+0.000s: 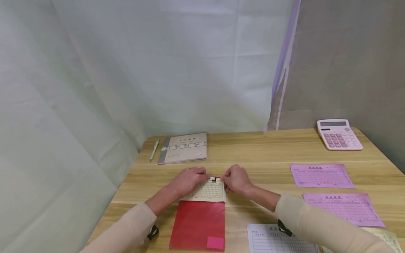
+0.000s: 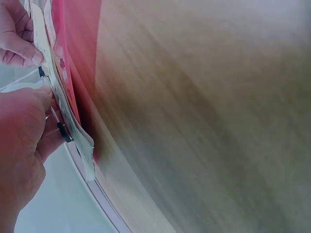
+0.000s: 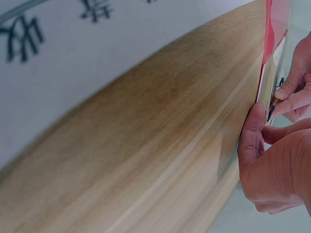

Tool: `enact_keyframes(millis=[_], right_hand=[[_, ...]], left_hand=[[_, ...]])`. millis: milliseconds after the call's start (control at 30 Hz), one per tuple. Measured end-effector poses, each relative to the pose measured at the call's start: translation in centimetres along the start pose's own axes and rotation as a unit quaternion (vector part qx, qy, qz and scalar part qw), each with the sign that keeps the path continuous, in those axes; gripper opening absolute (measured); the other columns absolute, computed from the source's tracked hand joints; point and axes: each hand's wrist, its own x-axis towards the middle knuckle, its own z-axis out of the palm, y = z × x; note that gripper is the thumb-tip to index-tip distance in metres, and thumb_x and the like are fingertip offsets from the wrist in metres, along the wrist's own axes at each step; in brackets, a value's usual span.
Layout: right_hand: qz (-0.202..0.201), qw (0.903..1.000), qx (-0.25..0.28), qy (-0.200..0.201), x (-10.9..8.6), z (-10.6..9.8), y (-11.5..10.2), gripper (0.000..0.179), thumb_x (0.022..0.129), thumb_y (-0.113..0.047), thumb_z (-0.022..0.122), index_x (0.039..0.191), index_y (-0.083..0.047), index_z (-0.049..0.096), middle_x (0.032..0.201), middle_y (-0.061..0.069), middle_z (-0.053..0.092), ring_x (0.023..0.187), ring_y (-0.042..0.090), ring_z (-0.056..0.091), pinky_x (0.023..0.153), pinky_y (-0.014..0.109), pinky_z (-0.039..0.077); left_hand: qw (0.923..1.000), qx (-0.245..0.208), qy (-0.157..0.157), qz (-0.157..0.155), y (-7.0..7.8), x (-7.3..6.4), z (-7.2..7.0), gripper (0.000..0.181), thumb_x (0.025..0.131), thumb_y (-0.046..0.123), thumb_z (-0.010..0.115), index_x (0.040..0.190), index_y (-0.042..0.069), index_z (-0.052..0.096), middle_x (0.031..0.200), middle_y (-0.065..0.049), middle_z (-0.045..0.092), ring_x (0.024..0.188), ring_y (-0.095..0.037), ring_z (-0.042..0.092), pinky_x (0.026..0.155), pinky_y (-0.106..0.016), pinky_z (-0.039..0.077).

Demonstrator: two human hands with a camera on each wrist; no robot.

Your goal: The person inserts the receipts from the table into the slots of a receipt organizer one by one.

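- Worktop (image 1: 262, 151): flat, wood-grained; carries the red folder.
- Red folder (image 1: 199, 221): flat, smooth, rectangular; serves as the reference for all positions.
- Notebook (image 1: 183, 151): beige cover, dark spine; beyond the folder's far end.
- Purple slips (image 1: 322, 177): two thin printed sheets, well to the right of the folder.
- Cream form (image 1: 209, 192): gridded paper in layers, laid across the folder's far end.
- Hands: left hand (image 1: 191, 179) at the folder's far-left corner, thumb and finger closed at the fastener; right hand (image 1: 237, 180) at the far-right corner, pinching the form's edge.
- Pink label (image 1: 216, 242): small rectangle on the folder's near-right corner.
- Fastener (image 1: 214, 179): black and silver, probably a clip, at the folder's far edge. Step in hand appears to be securing the form; the next move calls for squared edges and a steady pinch.
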Motion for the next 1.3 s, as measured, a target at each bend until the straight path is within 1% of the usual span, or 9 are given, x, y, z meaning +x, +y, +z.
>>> enact_keyframes(millis=[167,267,400,633,900,1033,1200,1267,1300], right_hand=[[-0.007,0.9999,-0.005,-0.006,-0.1,-0.1,0.0,0.021,0.097,-0.001,0.074,0.076,0.000,0.075,0.055,0.004,0.066,0.044,0.017,0.065,0.043,0.027,0.052],[-0.005,0.9999,-0.007,-0.012,-0.1,-0.1,0.0,0.021,0.096,-0.003,0.076,0.076,-0.001,0.075,0.055,0.004,0.066,0.045,0.018,0.065,0.044,0.027,0.051],[-0.005,0.9998,-0.005,-0.017,-0.1,-0.1,0.1,0.020,0.094,-0.003,0.078,0.074,-0.002,0.075,0.057,0.004,0.067,0.046,0.018,0.066,0.045,0.027,0.052],[-0.010,0.9999,0.003,-0.013,-0.1,0.0,0.3,0.020,0.095,0.000,0.077,0.075,0.000,0.073,0.058,0.005,0.068,0.047,0.018,0.065,0.045,0.027,0.053],[0.011,0.9997,0.008,-0.021,0.1,-0.2,0.1,0.021,0.096,-0.002,0.076,0.076,0.000,0.073,0.058,0.006,0.067,0.048,0.018,0.066,0.047,0.029,0.055],[0.021,0.9992,0.010,-0.031,0.4,-0.5,-0.1,0.017,0.098,-0.006,0.076,0.082,0.000,0.072,0.063,0.007,0.068,0.047,0.017,0.063,0.046,0.029,0.053],[0.001,0.9991,-0.026,-0.034,0.8,-1.0,-0.6,0.013,0.102,-0.012,0.072,0.094,-0.001,0.074,0.065,0.008,0.065,0.047,0.017,0.060,0.051,0.027,0.049],[0.001,0.9981,-0.039,-0.048,0.9,-1.3,-0.7,0.014,0.103,-0.012,0.071,0.096,0.000,0.076,0.063,0.009,0.065,0.049,0.019,0.062,0.053,0.027,0.049],[0.006,0.9975,-0.039,-0.058,0.9,-1.4,-0.8,0.015,0.103,-0.012,0.071,0.096,0.001,0.077,0.063,0.010,0.065,0.050,0.020,0.063,0.054,0.027,0.051]], left_hand=[[0.9999,-0.004,-0.010,-0.004,0.1,0.3,-0.1,0.026,0.100,0.020,0.077,0.126,0.016,0.080,0.102,0.003,0.065,0.084,-0.011,0.062,0.078,-0.030,0.056],[0.9998,0.002,-0.018,-0.006,0.2,0.4,-0.3,0.026,0.101,0.021,0.076,0.126,0.016,0.079,0.103,0.002,0.065,0.084,-0.011,0.062,0.079,-0.031,0.056],[0.9997,0.001,-0.021,-0.008,0.3,0.2,-0.4,0.028,0.102,0.021,0.075,0.129,0.016,0.078,0.105,0.001,0.065,0.086,-0.012,0.062,0.081,-0.032,0.057],[0.9997,0.021,-0.009,0.004,0.4,0.1,-0.3,0.026,0.105,0.020,0.070,0.129,0.015,0.077,0.105,0.001,0.065,0.085,-0.012,0.060,0.080,-0.029,0.057],[0.9992,0.039,0.003,0.012,0.4,0.1,-0.1,0.024,0.107,0.018,0.067,0.128,0.015,0.078,0.105,0.001,0.066,0.085,-0.011,0.061,0.079,-0.029,0.057],[0.9993,0.037,0.001,0.009,0.4,0.1,0.0,0.025,0.106,0.019,0.069,0.129,0.016,0.078,0.105,0.001,0.066,0.086,-0.011,0.062,0.080,-0.029,0.058],[0.9994,0.032,0.007,0.009,0.3,0.2,0.1,0.025,0.104,0.019,0.071,0.128,0.015,0.078,0.104,0.001,0.067,0.084,-0.011,0.062,0.077,-0.028,0.057],[0.9995,0.030,0.007,0.009,0.3,0.2,0.2,0.025,0.104,0.019,0.071,0.129,0.016,0.078,0.103,0.001,0.067,0.083,-0.010,0.061,0.076,-0.027,0.057],[0.9995,0.029,0.006,0.009,0.3,0.2,0.2,0.026,0.105,0.019,0.071,0.129,0.016,0.078,0.103,0.001,0.067,0.083,-0.010,0.060,0.076,-0.027,0.056]])
